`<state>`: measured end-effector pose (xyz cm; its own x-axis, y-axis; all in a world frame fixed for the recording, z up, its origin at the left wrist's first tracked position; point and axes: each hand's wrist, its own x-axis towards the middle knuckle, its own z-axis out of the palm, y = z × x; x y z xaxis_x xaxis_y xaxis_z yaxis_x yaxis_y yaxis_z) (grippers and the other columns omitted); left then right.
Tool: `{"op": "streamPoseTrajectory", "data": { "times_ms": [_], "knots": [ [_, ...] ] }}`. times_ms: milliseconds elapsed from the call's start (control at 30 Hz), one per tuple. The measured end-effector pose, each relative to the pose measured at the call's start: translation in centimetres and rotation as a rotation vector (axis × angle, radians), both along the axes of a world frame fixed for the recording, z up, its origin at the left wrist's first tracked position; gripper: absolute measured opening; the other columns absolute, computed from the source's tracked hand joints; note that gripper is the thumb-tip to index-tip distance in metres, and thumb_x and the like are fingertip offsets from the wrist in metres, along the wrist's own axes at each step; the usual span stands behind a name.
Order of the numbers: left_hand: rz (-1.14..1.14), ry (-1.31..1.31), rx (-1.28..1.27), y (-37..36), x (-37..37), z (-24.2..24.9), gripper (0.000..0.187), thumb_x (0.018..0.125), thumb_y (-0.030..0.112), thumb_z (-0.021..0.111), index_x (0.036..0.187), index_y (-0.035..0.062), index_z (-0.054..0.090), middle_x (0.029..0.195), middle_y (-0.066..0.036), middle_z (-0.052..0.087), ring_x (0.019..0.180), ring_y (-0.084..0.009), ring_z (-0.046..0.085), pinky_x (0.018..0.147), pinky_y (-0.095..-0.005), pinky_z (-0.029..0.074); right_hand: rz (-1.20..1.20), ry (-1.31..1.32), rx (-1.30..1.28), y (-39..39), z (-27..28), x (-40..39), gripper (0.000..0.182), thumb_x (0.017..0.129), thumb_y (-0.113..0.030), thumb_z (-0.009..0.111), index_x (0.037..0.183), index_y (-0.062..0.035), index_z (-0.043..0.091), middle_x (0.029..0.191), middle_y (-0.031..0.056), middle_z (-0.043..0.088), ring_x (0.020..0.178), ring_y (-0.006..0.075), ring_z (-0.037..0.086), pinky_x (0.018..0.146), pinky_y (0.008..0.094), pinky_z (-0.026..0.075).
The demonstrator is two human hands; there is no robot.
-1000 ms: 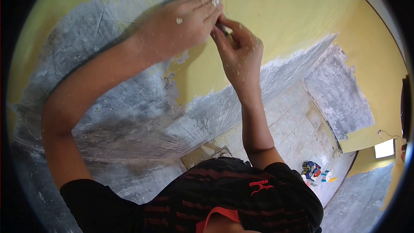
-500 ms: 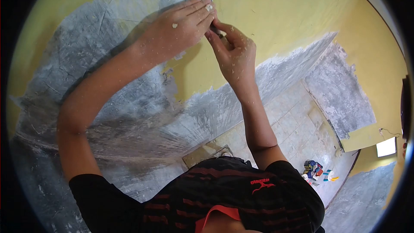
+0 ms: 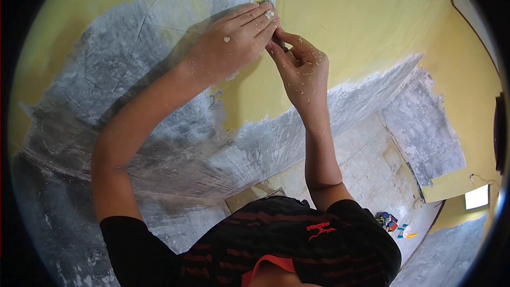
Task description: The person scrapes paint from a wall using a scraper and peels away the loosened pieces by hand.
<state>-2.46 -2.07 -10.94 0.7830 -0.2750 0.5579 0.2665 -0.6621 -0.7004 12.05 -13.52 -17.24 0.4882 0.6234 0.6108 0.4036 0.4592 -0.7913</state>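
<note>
A scraper (image 3: 280, 41) is pressed against the wall, mostly covered by my hands; a dark edge shows above the fingertips. My left hand (image 3: 234, 37) lies over it with fingers straight and together, its thumb out of sight. Thumb and fingers of my right hand (image 3: 307, 69) pinch the scraper's lower right end. Pale paint flakes stick to both hands. Around them is yellow paint (image 3: 340, 21), with a bare grey patch (image 3: 111, 42) to the left and a narrow stripped streak just above the fingers.
Grey stripped wall (image 3: 265, 141) runs along the bottom of the yellow paint. Below lies a tiled floor (image 3: 353, 165), where several small coloured items (image 3: 386, 220) sit at the right. Another grey patch (image 3: 425, 127) is on the adjoining wall.
The view has shifted, so wall and hands appear farther right and slightly lower. Both hands stay on the scraper near the same streak. More flakes show on my right hand.
</note>
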Motion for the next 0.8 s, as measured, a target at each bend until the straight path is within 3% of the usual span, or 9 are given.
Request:
{"op": "streamPoseTrajectory", "data": {
  "times_ms": [433, 633, 700, 800],
  "knots": [
    [-0.049, -0.036, -0.049, 0.2, 0.2, -0.6, 0.038, 0.087, 0.001, 0.071, 0.124, -0.0038, 0.076, 0.136, -0.014, 0.075, 0.135, -0.0278, 0.068, 0.120, -0.0414, 0.052, -0.044, -0.006, 0.035, 0.2, -0.8, -0.4, 0.034, 0.099, -0.017, 0.082, 0.124, 0.0062, 0.077, 0.060, 0.0005, 0.043, 0.059, 0.0059, 0.035, 0.053, 0.0257, 0.034],
    [-0.036, -0.042, -0.069, 0.0, 0.4, -0.5, 0.038, 0.088, 0.002, 0.071, 0.126, -0.0028, 0.076, 0.138, -0.014, 0.074, 0.137, -0.0271, 0.067, 0.121, -0.0415, 0.052, -0.021, -0.041, -0.043, -0.5, 0.1, 0.0, 0.034, 0.099, -0.015, 0.082, 0.125, 0.0058, 0.077, 0.061, 0.0031, 0.050, 0.059, 0.0060, 0.038, 0.053, 0.0258, 0.036],
    [-0.056, -0.039, -0.108, 0.0, 0.3, -0.7, 0.038, 0.089, 0.003, 0.070, 0.126, -0.0024, 0.076, 0.138, -0.015, 0.074, 0.138, -0.0263, 0.066, 0.121, -0.0415, 0.051, -0.045, -0.040, -0.009, -0.8, 0.0, -0.6, 0.032, 0.099, -0.009, 0.082, 0.126, 0.0079, 0.077, 0.067, -0.0081, 0.048, 0.064, 0.0012, 0.038, 0.056, 0.0218, 0.031],
    [-0.021, -0.007, -0.078, -0.2, 0.0, -1.6, 0.037, 0.089, 0.003, 0.070, 0.125, -0.0027, 0.076, 0.139, -0.014, 0.074, 0.138, -0.0262, 0.066, 0.121, -0.0419, 0.051, -0.040, -0.069, -0.060, -0.9, -0.8, -0.2, 0.033, 0.099, -0.009, 0.082, 0.126, 0.0087, 0.076, 0.067, -0.0080, 0.048, 0.064, 0.0009, 0.038, 0.056, 0.0217, 0.030]
  ]
}}
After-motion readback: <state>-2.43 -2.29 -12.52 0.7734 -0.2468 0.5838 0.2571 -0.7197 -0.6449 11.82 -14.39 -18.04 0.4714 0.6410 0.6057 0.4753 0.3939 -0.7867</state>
